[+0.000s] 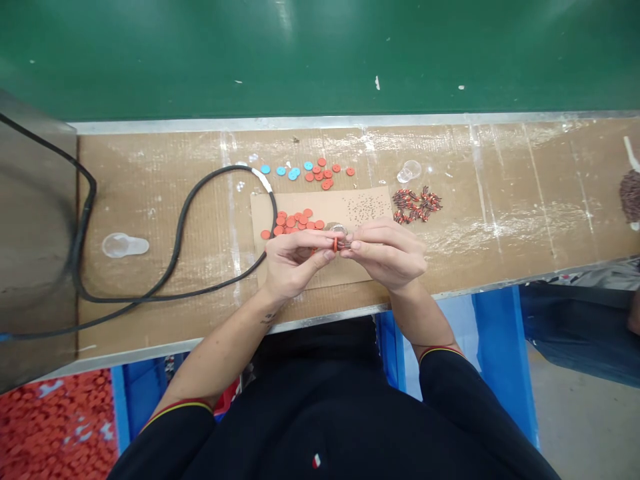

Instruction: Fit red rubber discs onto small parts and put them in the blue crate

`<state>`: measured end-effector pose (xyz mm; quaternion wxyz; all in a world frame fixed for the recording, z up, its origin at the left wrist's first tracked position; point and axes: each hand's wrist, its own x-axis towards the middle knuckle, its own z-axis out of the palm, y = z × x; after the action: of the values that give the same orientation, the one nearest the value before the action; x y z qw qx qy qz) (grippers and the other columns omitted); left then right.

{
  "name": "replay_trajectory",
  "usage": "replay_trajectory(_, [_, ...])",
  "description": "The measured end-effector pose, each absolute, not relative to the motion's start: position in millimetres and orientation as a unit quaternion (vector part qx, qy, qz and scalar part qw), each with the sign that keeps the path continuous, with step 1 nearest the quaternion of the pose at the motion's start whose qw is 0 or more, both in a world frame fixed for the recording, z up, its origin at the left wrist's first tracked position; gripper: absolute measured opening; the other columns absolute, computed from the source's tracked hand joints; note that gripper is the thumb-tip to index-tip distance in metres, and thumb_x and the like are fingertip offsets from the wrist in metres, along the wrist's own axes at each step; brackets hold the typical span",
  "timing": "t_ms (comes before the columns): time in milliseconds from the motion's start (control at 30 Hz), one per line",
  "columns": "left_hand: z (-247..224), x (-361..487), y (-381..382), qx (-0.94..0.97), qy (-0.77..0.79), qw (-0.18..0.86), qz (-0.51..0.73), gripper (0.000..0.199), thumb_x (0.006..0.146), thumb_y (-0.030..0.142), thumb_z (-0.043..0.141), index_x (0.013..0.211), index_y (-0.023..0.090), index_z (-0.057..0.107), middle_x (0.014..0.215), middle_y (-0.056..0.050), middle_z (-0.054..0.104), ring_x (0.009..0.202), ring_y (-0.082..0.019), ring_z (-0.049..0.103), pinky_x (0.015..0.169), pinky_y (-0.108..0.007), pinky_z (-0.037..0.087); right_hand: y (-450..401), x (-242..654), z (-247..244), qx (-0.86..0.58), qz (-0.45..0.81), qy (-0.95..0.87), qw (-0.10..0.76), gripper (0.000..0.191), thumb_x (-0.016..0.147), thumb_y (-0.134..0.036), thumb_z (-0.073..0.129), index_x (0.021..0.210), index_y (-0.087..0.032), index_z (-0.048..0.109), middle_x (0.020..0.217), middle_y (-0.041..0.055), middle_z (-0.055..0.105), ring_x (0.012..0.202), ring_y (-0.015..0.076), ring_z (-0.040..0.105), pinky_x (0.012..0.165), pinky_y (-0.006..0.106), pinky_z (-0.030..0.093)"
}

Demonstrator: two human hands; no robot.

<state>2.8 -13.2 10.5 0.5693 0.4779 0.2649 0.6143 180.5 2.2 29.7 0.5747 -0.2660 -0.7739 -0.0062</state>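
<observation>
My left hand point(290, 265) pinches a red button-like disc point(335, 244) on edge between thumb and fingertips. My right hand point(393, 253) is closed at the disc's right side, its fingertips on a small dark, thin part point(345, 245) too small to name. Both hands meet over a cardboard sheet point(320, 200). Loose red discs point(299, 220) lie beyond my left hand, partly hidden by it. Tiny dark metal pieces point(365, 208) are scattered beyond my right hand. A round, shiny object point(339, 229) shows just behind the fingertips.
Blue discs point(281, 171) and more red ones point(327, 174) lie farther back. Short red, yellow and black wires point(417, 204) are heaped right, near clear plastic pieces point(409, 171). A black cable point(175, 260) loops across the left. Another person's leg point(575, 327) is at right.
</observation>
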Motion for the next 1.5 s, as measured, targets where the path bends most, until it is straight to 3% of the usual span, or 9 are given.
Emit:
replay_trajectory(167, [12.4, 2.2, -13.7, 0.471, 0.280, 0.574, 0.609, 0.008, 0.085, 0.033, 0.091, 0.091, 0.030, 0.086, 0.098, -0.005, 0.086, 0.085, -0.021, 0.084, 0.080, -0.032, 0.073, 1.5, 179.6, 28.9, -0.254, 0.019, -0.771, 0.583, 0.014, 0.094, -0.019, 0.078, 0.106, -0.025, 0.075, 0.085, -0.0014, 0.083, 0.072, 0.0130, 0.080, 0.065, 0.025, 0.070])
replay_trajectory(300, [12.0, 2.3, -13.8, 0.458, 0.282, 0.572, 0.619, 0.008, 0.085, 0.034, 0.091, 0.091, 0.030, 0.086, 0.095, -0.004, 0.086, 0.089, -0.021, 0.084, 0.082, -0.030, 0.073, -0.6, 180.3, 29.4, -0.258, 0.058, -0.770, 0.580, 0.023, 0.096, -0.021, 0.076, 0.118, -0.027, 0.076, 0.090, -0.0001, 0.084, 0.078, 0.0144, 0.082, 0.067, 0.026, 0.070])
replay_trajectory(433, [11.1, 2.3, -13.3, 0.455, 0.313, 0.566, 0.612, 0.014, 0.082, 0.040, 0.093, 0.086, 0.028, 0.085, 0.095, -0.004, 0.086, 0.085, -0.021, 0.084, 0.079, -0.031, 0.073, -2.6, 181.8, 30.2, -0.263, 0.107, -0.767, 0.575, 0.037, 0.092, -0.013, 0.078, 0.125, -0.029, 0.075, 0.100, 0.0010, 0.086, 0.088, 0.0145, 0.084, 0.075, 0.027, 0.071])
replay_trajectory(600, [8.5, 2.4, -12.1, 0.459, 0.306, 0.555, 0.623, 0.009, 0.085, 0.036, 0.091, 0.090, 0.030, 0.086, 0.099, -0.005, 0.086, 0.094, -0.022, 0.084, 0.083, -0.031, 0.073, -3.2, 180.2, 30.2, -0.279, 0.108, -0.761, 0.575, 0.028, 0.091, -0.013, 0.079, 0.115, -0.027, 0.078, 0.102, 0.0022, 0.086, 0.090, 0.0156, 0.084, 0.076, 0.029, 0.071])
replay_trajectory(700, [6.9, 2.3, -11.0, 0.465, 0.287, 0.549, 0.632, 0.009, 0.086, 0.034, 0.090, 0.093, 0.031, 0.087, 0.099, -0.005, 0.086, 0.100, -0.023, 0.084, 0.088, -0.032, 0.072, -3.3, 178.9, 29.9, -0.273, 0.123, -0.754, 0.585, 0.035, 0.089, -0.010, 0.080, 0.119, -0.026, 0.078, 0.104, 0.0030, 0.086, 0.092, 0.0152, 0.084, 0.080, 0.028, 0.071])
replay_trajectory(800, [6.9, 2.6, -10.6, 0.457, 0.297, 0.556, 0.627, 0.015, 0.082, 0.041, 0.093, 0.088, 0.029, 0.086, 0.097, -0.006, 0.086, 0.095, -0.024, 0.084, 0.085, -0.034, 0.073, -3.8, 178.9, 29.5, -0.261, 0.143, -0.754, 0.586, 0.044, 0.089, -0.007, 0.078, 0.127, -0.030, 0.076, 0.108, 0.0021, 0.086, 0.096, 0.0146, 0.083, 0.084, 0.028, 0.070])
replay_trajectory(1033, [6.4, 3.4, -11.8, 0.435, 0.319, 0.578, 0.612, 0.021, 0.077, 0.042, 0.097, 0.081, 0.026, 0.084, 0.095, -0.007, 0.086, 0.087, -0.023, 0.084, 0.086, -0.037, 0.072, -3.0, 178.5, 29.3, -0.253, 0.158, -0.754, 0.585, 0.048, 0.091, -0.008, 0.077, 0.133, -0.031, 0.073, 0.106, 0.0015, 0.087, 0.095, 0.0146, 0.084, 0.082, 0.028, 0.071])
replay_trajectory(1200, [2.9, 2.7, -11.5, 0.433, 0.305, 0.592, 0.607, 0.020, 0.076, 0.041, 0.097, 0.081, 0.026, 0.085, 0.095, -0.007, 0.086, 0.087, -0.023, 0.084, 0.088, -0.039, 0.072, -1.2, 177.5, 30.5, -0.250, 0.147, -0.755, 0.588, 0.036, 0.092, -0.015, 0.079, 0.125, -0.028, 0.074, 0.097, 0.0001, 0.088, 0.085, 0.0141, 0.085, 0.076, 0.026, 0.071])
replay_trajectory(1500, [-0.3, 2.3, -11.5, 0.440, 0.284, 0.590, 0.614, 0.015, 0.078, 0.035, 0.096, 0.086, 0.028, 0.086, 0.097, -0.006, 0.086, 0.091, -0.023, 0.084, 0.087, -0.037, 0.072, -0.6, 176.5, 28.5, -0.236, 0.165, -0.748, 0.598, 0.020, 0.090, -0.011, 0.080, 0.107, -0.021, 0.076, 0.093, 0.0017, 0.087, 0.086, 0.0129, 0.084, 0.078, 0.024, 0.071])
